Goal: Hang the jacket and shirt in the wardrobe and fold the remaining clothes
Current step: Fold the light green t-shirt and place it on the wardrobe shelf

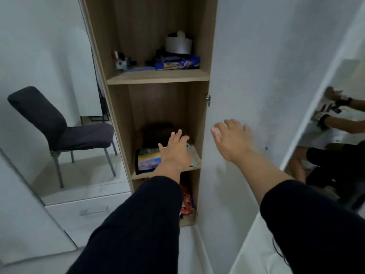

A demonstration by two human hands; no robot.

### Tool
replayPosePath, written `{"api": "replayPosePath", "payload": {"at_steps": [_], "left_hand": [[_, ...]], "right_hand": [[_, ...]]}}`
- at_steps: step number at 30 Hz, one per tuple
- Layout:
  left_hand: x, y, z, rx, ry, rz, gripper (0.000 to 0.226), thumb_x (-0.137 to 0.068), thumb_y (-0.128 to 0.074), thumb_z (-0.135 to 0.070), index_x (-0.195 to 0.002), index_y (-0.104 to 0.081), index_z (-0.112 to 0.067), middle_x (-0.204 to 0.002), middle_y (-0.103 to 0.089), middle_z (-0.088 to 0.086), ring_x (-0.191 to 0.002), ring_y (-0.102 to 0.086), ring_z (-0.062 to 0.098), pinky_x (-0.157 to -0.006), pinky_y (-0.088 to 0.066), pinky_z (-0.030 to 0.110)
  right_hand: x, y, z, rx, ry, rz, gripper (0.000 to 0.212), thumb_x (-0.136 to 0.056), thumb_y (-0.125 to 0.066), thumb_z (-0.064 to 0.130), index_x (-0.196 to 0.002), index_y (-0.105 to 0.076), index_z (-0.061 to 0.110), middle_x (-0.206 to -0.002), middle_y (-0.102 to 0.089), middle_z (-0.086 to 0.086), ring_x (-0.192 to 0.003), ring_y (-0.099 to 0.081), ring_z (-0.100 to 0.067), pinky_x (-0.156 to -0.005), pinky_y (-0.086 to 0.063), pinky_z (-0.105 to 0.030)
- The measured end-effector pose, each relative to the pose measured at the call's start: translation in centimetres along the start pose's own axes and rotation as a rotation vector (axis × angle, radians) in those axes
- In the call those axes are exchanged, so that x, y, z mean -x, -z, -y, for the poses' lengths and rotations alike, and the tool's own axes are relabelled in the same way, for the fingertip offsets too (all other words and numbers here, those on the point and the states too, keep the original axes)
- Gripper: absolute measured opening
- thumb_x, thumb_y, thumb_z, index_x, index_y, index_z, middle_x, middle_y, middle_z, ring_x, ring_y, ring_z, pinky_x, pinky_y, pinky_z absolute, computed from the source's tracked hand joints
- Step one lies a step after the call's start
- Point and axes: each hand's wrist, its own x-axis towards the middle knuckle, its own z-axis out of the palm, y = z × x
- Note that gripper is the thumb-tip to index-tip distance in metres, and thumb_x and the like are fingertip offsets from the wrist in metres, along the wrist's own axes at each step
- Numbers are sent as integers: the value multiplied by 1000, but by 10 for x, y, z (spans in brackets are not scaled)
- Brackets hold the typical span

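Head view: the wardrobe (158, 76) shelf column is the landmark, with its white door (246, 76) swung open on the right. Left hand (174, 150) reaches into the middle shelf (167, 172) with fingers straight and relaxed, holding nothing. It hovers over or rests on the folded stack there; contact is hard to call. That stack is a dark folded garment (158, 133) at the back and a folded dark piece with a colourful print (148, 161) at the front edge of the shelf.

Right hand (232, 138) is spread flat against the inner face of the door, just right of the shelf column, fingers loose, gripping nothing.

Upper shelf holds a blue printed packet (177, 64), a white roll-like object (178, 44) and small clutter. Something red patterned (185, 198) sits in the compartment below. A dark chair (59, 131) shows in the mirror left of the column.

Jacket and shirt are not visible here, and no hanging rail shows in this column.

Step, as I read it — stowing folded clothes on the middle shelf, or squaring the stack. Next move likely calls for pulling the left hand out clear of the shelf edge, then fetching the next garment — the right hand can close the door once done.
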Motion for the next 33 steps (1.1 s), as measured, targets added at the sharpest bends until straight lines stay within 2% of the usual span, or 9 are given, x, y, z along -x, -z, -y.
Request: {"api": "replayPosePath", "payload": {"at_steps": [4,10,12,14,16,19,23,28,33], "left_hand": [[28,14,-59,55,-89,-45,58,-95,-48,-15,-148,-28,-25,-161,-2,-6,-149,4,16,-118,-3,56],[54,27,-128,149,-265,-39,65,-94,-45,-7,-150,-20,-27,-161,-1,-8,-148,1,14,-119,-3,53],[62,31,-144,140,-325,-28,72,-92,-46,-3,-152,-15,-28,-161,1,-9,-148,1,14,-118,-3,51],[65,34,-155,142,-370,-20,77,-91,-48,-1,-153,-10,-29,-161,2,-8,-149,1,15,-120,-5,51],[63,37,-162,182,-411,9,80,-91,-49,0,-153,-7,-29,-161,2,-7,-149,-2,16,-120,-11,50],[65,39,-167,228,-449,43,76,-94,-49,-5,-153,-6,-29,-161,-5,-7,-148,-9,15,-120,-16,43],[75,32,-164,265,-429,88,77,-96,-53,-22,-153,-2,-28,-160,-16,-3,-145,-22,18,-118,-24,38],[77,30,-141,300,-321,1,79,-92,-58,-33,-153,-9,-27,-154,-31,0,-140,-34,20,-113,-33,41],[82,52,-100,350,-280,-88,61,-88,-62,-30,-142,-35,-26,-120,-63,-1,-106,-62,17,-92,-53,42]], "right_hand": [[34,55,-25,-51,30,-272,40,-102,-31,34,-125,-56,12,-130,-53,-13,-120,-48,-31,-95,-38,-41],[70,114,-53,-197,120,-691,44,-87,-30,7,-121,-56,-1,-127,-49,-25,-121,-48,-38,-98,-44,-40],[72,130,-63,-249,59,-774,47,-84,-32,-1,-127,-51,-2,-130,-46,-25,-121,-46,-37,-101,-42,-38],[74,141,-67,-421,-71,-747,47,-93,-33,2,-139,-40,1,-138,-43,-20,-126,-44,-31,-105,-37,-32],[74,145,-67,-644,-206,-569,46,-102,-29,14,-148,-29,10,-142,-45,-13,-129,-45,-25,-105,-33,-28],[74,145,-66,-769,-301,-475,43,-103,-29,16,-145,-37,13,-140,-51,-9,-129,-48,-23,-102,-34,-24],[78,144,-58,-899,-294,-478,45,-98,-33,5,-139,-46,14,-132,-58,-5,-122,-54,-17,-97,-38,-17],[79,134,-30,-966,-224,-485,43,-99,-33,5,-137,-50,17,-129,-61,-5,-117,-58,-19,-102,-47,-34],[71,123,6,-1031,-94,-348,45,-101,-34,9,-141,-47,25,-138,-55,1,-124,-54,-14,-107,-43,-29]]}}
